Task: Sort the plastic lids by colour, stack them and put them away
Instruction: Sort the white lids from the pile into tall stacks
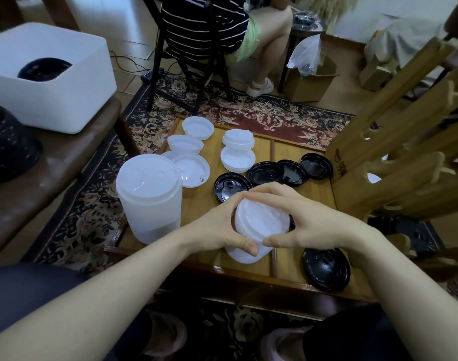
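We are gripping a short stack of white lids (pixel 259 227) at bench (pixel 298 269) centre, left hand (pixel 217 227) and right hand (pixel 308 217) curling round it; a taller white stack (pixel 149 199) is standing at nine o'clock, black lids (pixel 277 171) lying at twelve.

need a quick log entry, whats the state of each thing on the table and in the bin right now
short white stack: gripped by left hand and right hand
tall white stack: upright at the table's left edge
loose white lids: unstacked, far left of table
small white pile: a few lids, mid table
black lids: loose, overlapping in a row
single black lid: alone at the near right edge
white bin: open, black lids inside
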A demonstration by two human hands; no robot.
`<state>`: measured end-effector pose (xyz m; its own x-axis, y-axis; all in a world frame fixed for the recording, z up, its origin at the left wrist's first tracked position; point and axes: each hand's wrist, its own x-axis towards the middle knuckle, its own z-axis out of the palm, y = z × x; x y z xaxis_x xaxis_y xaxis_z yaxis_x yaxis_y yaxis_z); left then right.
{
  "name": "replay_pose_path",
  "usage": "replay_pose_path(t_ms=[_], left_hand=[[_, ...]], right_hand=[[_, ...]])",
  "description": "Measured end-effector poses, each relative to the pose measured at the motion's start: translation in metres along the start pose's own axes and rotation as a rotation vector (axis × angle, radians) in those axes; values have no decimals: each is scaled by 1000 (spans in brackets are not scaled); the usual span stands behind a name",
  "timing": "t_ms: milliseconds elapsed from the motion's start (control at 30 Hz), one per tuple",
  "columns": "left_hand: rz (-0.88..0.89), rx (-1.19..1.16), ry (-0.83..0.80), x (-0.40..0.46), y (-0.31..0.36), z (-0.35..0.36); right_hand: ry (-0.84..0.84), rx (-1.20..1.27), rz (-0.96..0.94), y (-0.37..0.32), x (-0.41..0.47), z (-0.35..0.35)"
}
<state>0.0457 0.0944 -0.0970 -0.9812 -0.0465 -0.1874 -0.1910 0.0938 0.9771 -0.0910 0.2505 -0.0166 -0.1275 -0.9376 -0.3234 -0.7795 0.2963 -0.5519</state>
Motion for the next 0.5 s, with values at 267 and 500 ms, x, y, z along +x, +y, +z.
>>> replay_pose_path(t_ms=[267, 500], left_hand=[[-11, 18, 2, 1, 3, -2], [10, -7, -18, -1, 5, -3]], right_hand=[[61, 191, 9, 11, 1, 3], [70, 306, 91, 23, -9, -4]])
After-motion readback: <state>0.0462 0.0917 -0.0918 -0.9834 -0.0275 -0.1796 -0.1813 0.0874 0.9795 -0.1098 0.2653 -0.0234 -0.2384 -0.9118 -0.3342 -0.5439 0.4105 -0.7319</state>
